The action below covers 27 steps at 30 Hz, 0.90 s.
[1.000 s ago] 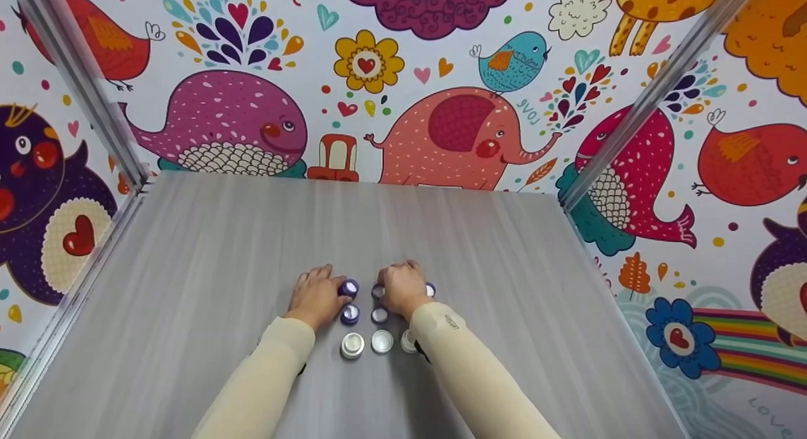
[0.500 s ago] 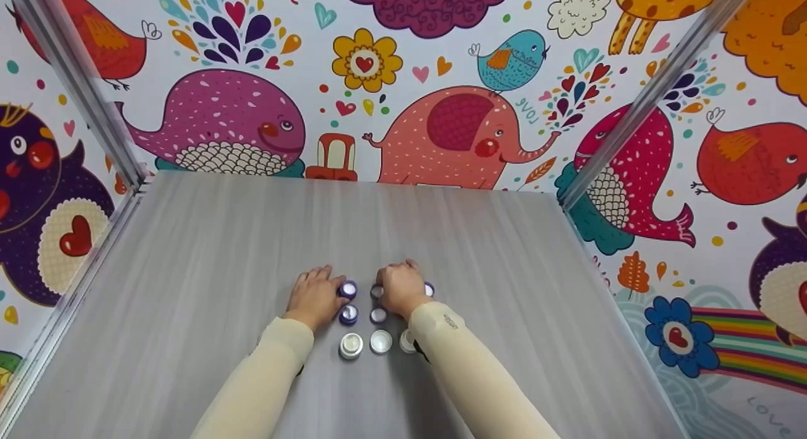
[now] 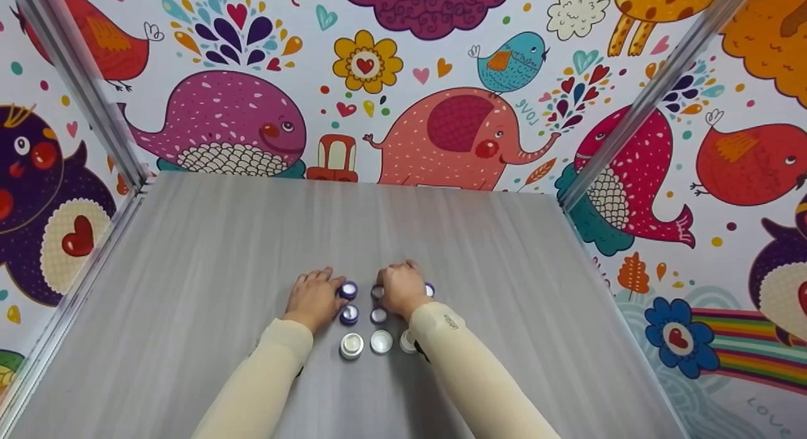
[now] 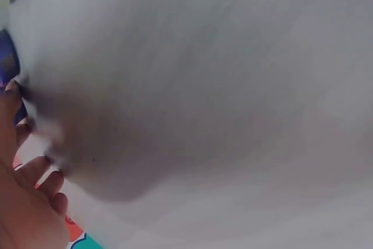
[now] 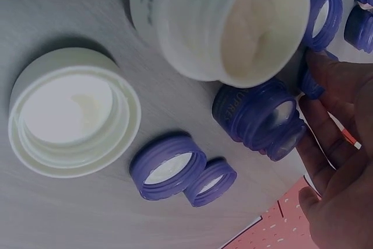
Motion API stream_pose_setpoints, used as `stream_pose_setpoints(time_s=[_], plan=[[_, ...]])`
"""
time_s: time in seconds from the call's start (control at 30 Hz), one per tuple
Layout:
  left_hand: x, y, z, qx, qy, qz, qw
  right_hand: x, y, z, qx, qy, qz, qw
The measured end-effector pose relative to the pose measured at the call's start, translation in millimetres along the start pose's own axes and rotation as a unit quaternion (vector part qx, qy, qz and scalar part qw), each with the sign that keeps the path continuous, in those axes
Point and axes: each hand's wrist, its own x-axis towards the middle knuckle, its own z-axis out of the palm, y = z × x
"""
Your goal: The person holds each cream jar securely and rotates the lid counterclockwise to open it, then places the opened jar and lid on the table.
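Observation:
On the left of the small group, my left hand [image 3: 314, 298] holds the far purple jar [image 3: 348, 290] between thumb and forefinger, the other fingers spread on the table. A second purple jar [image 3: 349, 314] stands just nearer. My right hand [image 3: 403, 286] pinches a small purple screw lid [image 5: 312, 80] between thumb and forefinger, low at the tabletop. Another purple lid [image 3: 378, 315] lies close by. Beneath the right hand, two open purple jars [image 5: 256, 115] stand side by side, hidden from the head view. In the left wrist view, fingertips [image 4: 13, 90] touch the jar's side.
Nearer me are a white jar [image 3: 351, 345], an upturned white lid [image 3: 381, 342] and an open white jar of cream [image 5: 265, 27]. Right of these lie another white lid [image 5: 70, 112] and two purple lids [image 5: 169, 167]. Patterned walls [image 3: 403, 60] border the grey table [image 3: 252, 237].

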Motion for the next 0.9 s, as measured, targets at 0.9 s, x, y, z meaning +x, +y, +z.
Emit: stream_pose_setpoints(time_s=[0.9], plan=[[-0.5, 0.7, -8.7, -0.016, -0.013, -0.008, 0.9998, 6.4, 16, -2, -0.022, -0.033, -0.008, 0.9992]])
